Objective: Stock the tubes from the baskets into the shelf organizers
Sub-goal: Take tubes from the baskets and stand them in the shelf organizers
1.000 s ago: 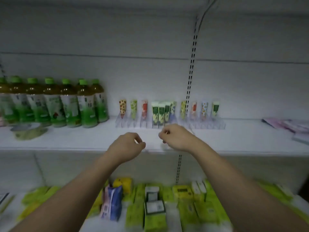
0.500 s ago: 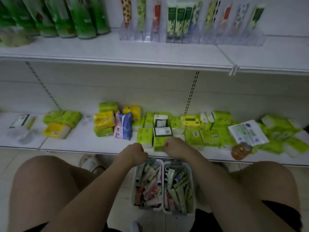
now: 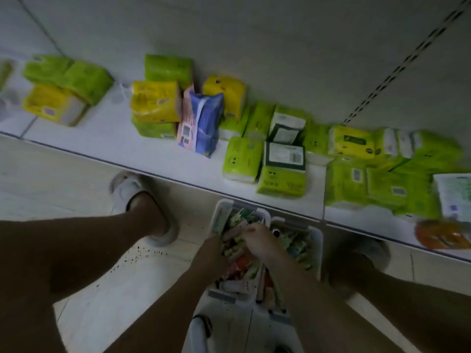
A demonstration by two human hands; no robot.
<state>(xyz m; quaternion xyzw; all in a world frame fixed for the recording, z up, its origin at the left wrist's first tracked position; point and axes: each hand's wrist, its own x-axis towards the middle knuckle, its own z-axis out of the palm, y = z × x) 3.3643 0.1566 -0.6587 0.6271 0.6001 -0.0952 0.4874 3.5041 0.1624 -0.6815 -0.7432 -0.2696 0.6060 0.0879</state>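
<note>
Both hands, left hand (image 3: 212, 253) and right hand (image 3: 257, 240), now down among basket (image 3: 221, 207) tubes (image 3: 239, 266).

Bare forearms and legs, sleeveless hands (image 3: 257, 240), pale slip-on sandals (image 3: 132, 192) on both feet.

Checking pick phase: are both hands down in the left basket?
Yes, the left hand and right hand both reach among tubes in the left basket.

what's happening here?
A person crouches at a low shelf and has both hands down in the left basket of tubes on the floor, left hand and right hand digging among them. Whether either grips a tube is too blurred to tell. A second basket sits alongside.
</note>
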